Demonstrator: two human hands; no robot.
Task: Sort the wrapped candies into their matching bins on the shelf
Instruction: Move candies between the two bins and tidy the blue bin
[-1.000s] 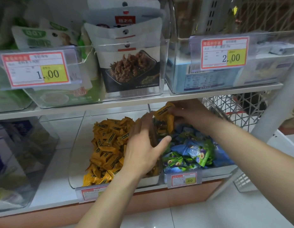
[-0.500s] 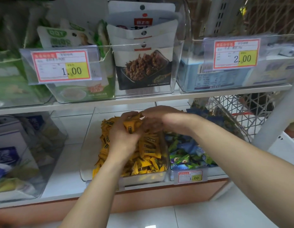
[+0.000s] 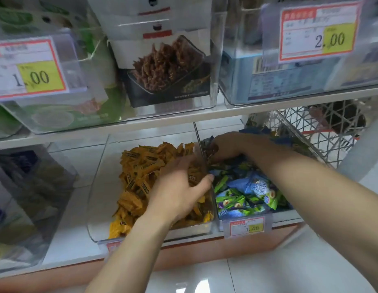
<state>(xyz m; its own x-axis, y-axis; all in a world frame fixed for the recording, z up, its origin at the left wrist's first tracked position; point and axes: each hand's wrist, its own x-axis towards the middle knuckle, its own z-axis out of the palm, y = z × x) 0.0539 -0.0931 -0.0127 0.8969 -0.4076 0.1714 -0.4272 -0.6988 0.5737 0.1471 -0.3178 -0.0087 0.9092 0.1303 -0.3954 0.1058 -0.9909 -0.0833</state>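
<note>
Head view: I judge sorting nearly done, with yellow candies (image 3: 141, 166) in the left bin (image 3: 95, 208) and green-blue candies (image 3: 247, 191) in the right bin (image 3: 286, 212). My left hand (image 3: 179, 187) rests on the yellow pile with fingers loose; my right hand (image 3: 230, 144) curls at the far end, hold unclear.

Upper shelf (image 3: 162, 122) low overhead, clear divider (image 3: 197, 134) upright

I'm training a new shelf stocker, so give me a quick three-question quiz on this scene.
1. True or false: the left hand is over the yellow candies.
2. Which price is on the upper right tag? A 1.00, B 2.00, C 3.00.
3. Fill in: the right hand reaches into the right bin, which holds blue and ____ candies.
Key: 1 true; 2 B; 3 green.
</note>
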